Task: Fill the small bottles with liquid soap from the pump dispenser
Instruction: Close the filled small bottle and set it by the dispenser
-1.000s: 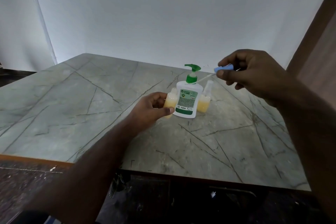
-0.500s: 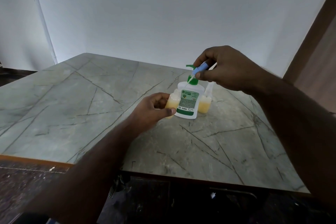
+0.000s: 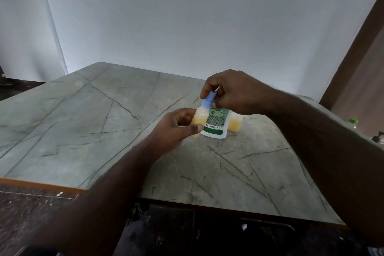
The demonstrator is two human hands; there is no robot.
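Right hand [image 3: 234, 92] pinches blue spray cap [image 3: 209, 100] right above soap-filled small clear bottle [image 3: 198, 119], upright in left hand [image 3: 176, 130], frame centre.

2 small bottles [image 3: 197, 121] [image 3: 235, 124] of amber soap flanking the upright white pump dispenser [image 3: 217, 123], blue cap [image 3: 209, 101] atop the left.

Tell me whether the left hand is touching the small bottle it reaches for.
Touching. The head view shows the left hand gripping the small bottle: its thumb lies across the yellow body and its fingers curl behind, with no gap.

Dim, cool light; wide-angle edge warping
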